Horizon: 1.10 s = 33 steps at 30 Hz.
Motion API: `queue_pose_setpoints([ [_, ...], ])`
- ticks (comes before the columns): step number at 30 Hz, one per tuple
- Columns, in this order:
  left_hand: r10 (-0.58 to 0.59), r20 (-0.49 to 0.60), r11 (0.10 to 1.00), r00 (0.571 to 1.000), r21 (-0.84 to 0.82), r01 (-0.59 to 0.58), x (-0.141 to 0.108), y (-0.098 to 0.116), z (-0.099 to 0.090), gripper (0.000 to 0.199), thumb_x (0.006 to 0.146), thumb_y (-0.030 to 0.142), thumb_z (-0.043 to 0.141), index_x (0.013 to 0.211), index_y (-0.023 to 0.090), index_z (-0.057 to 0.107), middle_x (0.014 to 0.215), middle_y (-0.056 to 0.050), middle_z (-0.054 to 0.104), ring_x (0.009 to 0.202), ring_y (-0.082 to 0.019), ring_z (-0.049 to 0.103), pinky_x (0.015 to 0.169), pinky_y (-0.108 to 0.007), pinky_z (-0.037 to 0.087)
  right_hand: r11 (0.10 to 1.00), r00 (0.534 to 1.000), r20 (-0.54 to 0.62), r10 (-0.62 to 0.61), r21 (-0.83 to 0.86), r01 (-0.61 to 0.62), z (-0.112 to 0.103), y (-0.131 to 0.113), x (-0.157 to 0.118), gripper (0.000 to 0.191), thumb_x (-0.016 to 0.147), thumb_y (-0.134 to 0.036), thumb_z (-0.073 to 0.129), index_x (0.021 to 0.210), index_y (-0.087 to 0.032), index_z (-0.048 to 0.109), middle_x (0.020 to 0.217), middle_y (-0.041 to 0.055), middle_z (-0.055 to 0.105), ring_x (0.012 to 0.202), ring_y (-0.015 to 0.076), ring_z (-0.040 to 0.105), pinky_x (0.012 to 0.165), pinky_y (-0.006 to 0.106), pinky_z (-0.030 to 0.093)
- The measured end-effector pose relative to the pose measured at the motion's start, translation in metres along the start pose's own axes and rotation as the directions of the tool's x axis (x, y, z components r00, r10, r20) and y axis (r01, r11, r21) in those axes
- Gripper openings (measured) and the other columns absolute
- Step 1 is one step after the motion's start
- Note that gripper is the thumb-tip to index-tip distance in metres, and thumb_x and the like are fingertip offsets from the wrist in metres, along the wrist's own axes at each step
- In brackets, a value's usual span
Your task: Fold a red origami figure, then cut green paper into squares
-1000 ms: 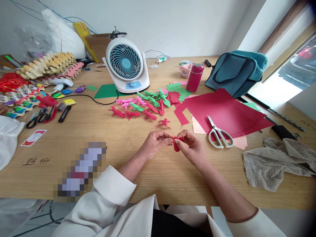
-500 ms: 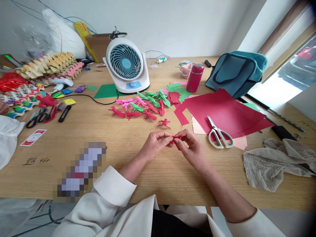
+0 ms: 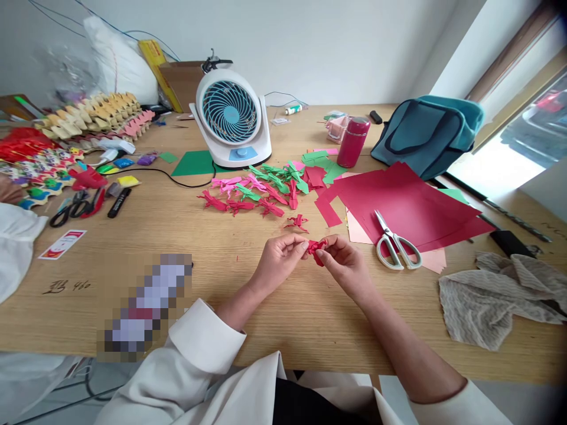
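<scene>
Folded red paper piece [image 3: 317,250]: held between both hands, in front of the wearer and above the tabletop [image 3: 292,336]. Several creased layers and small projecting points; exact fold pattern partly hidden by the fingers.

Left hand [image 3: 279,260]: thumb and fingertips closed in a pinch on the piece's left end. Right hand [image 3: 348,262]: the same on its right side, thumb toward the wearer, other fingers curled behind. Neither hand is spread open; the fingertips sit near each other, with red paper showing between them.

Handling (judged): very light; thin single layers soft and easily bent, stacked folds somewhat stiffer. Dry paper, so unlikely to slip. Main risk is crushing or tearing at the narrow points. Best hold: light pinch on the thick folded middle, with the second hand working the loose flaps by their edges.

Nearest neighbour: red paper figure [image 3: 296,222], lying alone just beyond the fingertips. Beyond that, a loose cluster of red, pink and green folded pieces [image 3: 271,208], some overlapping.

Right of the cluster: large red sheets [image 3: 410,198], with white-handled scissors [image 3: 391,236] resting partly across their near edge, blades pointing away. Grey cloth [image 3: 482,307] rumpled at far right.

Behind: fan [image 3: 231,114], red bottle [image 3: 353,141], teal bag [image 3: 425,139]. At far left edge, another person's white sleeve [image 3: 15,242].
</scene>
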<state>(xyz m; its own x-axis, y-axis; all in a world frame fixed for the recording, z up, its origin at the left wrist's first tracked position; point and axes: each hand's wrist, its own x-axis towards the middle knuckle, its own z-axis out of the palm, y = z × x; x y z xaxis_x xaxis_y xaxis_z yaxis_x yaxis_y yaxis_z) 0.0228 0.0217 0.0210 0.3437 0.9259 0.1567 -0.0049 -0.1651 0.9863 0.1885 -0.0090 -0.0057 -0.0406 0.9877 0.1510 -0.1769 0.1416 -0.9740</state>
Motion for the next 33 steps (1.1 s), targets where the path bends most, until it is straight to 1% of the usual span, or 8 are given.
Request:
queue_pose_setpoints([
  [3, -0.056, 0.049, 0.985, 0.997, -0.16, 0.063, 0.001, -0.004, -0.002, 0.02, 0.084, 0.032, 0.067, 0.087, 0.014, 0.073, 0.077, -0.003, 0.07, 0.071, -0.011, 0.064, 0.073, -0.024, 0.054, 1.0, 1.0, -0.01, -0.012, 0.016, 0.012, -0.001, -0.002, 0.0, 0.021, 0.083, -0.038, 0.073, 0.086, -0.022, 0.061, 0.076, -0.0003, 0.061, 0.069, 0.013, 0.056, 0.066, 0.028, 0.046],
  [6, -0.121, 0.095, 0.937, 0.988, -0.316, 0.146, 0.003, -0.012, -0.004, 0.021, 0.078, 0.034, 0.075, 0.088, 0.015, 0.075, 0.079, -0.003, 0.071, 0.072, -0.011, 0.064, 0.077, -0.028, 0.056, 0.999, 1.0, -0.012, -0.026, 0.034, 0.026, 0.0, -0.005, 0.0, 0.02, 0.083, -0.038, 0.073, 0.085, -0.022, 0.061, 0.077, -0.0002, 0.062, 0.069, 0.013, 0.056, 0.067, 0.028, 0.048],
  [9, -0.163, 0.142, 0.894, 0.976, -0.397, 0.207, 0.004, -0.016, -0.005, 0.021, 0.074, 0.034, 0.079, 0.088, 0.017, 0.076, 0.082, -0.003, 0.072, 0.074, -0.011, 0.065, 0.08, -0.03, 0.056, 0.998, 1.0, -0.006, -0.025, 0.063, 0.025, 0.0, -0.006, -0.001, 0.018, 0.083, -0.035, 0.073, 0.086, -0.022, 0.061, 0.077, -0.0005, 0.062, 0.068, 0.0124, 0.056, 0.066, 0.027, 0.047],
  [13, -0.171, 0.156, 0.881, 0.973, -0.417, 0.222, 0.004, -0.016, -0.005, 0.02, 0.071, 0.031, 0.083, 0.084, 0.018, 0.077, 0.081, -0.002, 0.073, 0.074, -0.011, 0.066, 0.079, -0.028, 0.056, 0.995, 0.999, 0.016, -0.036, 0.089, 0.035, 0.001, -0.005, -0.002, 0.014, 0.085, -0.031, 0.072, 0.087, -0.022, 0.062, 0.077, -0.0009, 0.062, 0.069, 0.0118, 0.056, 0.066, 0.026, 0.046],
  [17, -0.179, 0.121, 0.888, 0.976, -0.407, 0.213, 0.003, -0.013, -0.003, 0.021, 0.07, 0.032, 0.083, 0.082, 0.016, 0.076, 0.078, -0.002, 0.073, 0.073, -0.011, 0.066, 0.076, -0.027, 0.056, 0.996, 0.998, 0.034, -0.05, 0.072, 0.048, 0.0, -0.004, -0.003, 0.011, 0.087, -0.028, 0.07, 0.089, -0.023, 0.061, 0.078, -0.0007, 0.062, 0.071, 0.0119, 0.056, 0.067, 0.026, 0.046],
  [23, -0.106, 0.053, 0.917, 0.993, -0.38, 0.118, 0.0, -0.011, 0.004, 0.021, 0.074, 0.032, 0.08, 0.082, 0.014, 0.074, 0.076, -0.002, 0.072, 0.068, -0.011, 0.065, 0.07, -0.025, 0.055, 0.995, 0.996, 0.025, -0.088, 0.052, 0.086, 0.001, -0.005, -0.004, 0.009, 0.088, -0.026, 0.069, 0.09, -0.023, 0.061, 0.08, -0.0009, 0.06, 0.072, 0.0117, 0.056, 0.069, 0.026, 0.047],
  [25, -0.097, 0.046, 0.913, 0.994, -0.393, 0.107, -0.002, -0.012, 0.006, 0.02, 0.075, 0.031, 0.079, 0.082, 0.014, 0.073, 0.075, -0.001, 0.071, 0.067, -0.01, 0.065, 0.069, -0.024, 0.054, 0.995, 0.995, 0.031, -0.094, 0.049, 0.093, 0.001, -0.006, -0.005, 0.009, 0.088, -0.026, 0.069, 0.09, -0.023, 0.06, 0.08, -0.0009, 0.06, 0.071, 0.0118, 0.056, 0.069, 0.027, 0.048],
  [33, -0.158, 0.124, 0.804, 0.98, -0.559, 0.201, -0.003, -0.014, 0.009, 0.021, 0.072, 0.031, 0.082, 0.078, 0.015, 0.069, 0.077, 0.0, 0.069, 0.072, -0.01, 0.064, 0.075, -0.028, 0.056, 0.992, 0.992, 0.063, -0.107, 0.07, 0.102, 0.001, -0.01, -0.003, 0.011, 0.087, -0.029, 0.07, 0.089, -0.023, 0.062, 0.08, -0.0003, 0.06, 0.072, 0.0122, 0.057, 0.068, 0.027, 0.049],
])
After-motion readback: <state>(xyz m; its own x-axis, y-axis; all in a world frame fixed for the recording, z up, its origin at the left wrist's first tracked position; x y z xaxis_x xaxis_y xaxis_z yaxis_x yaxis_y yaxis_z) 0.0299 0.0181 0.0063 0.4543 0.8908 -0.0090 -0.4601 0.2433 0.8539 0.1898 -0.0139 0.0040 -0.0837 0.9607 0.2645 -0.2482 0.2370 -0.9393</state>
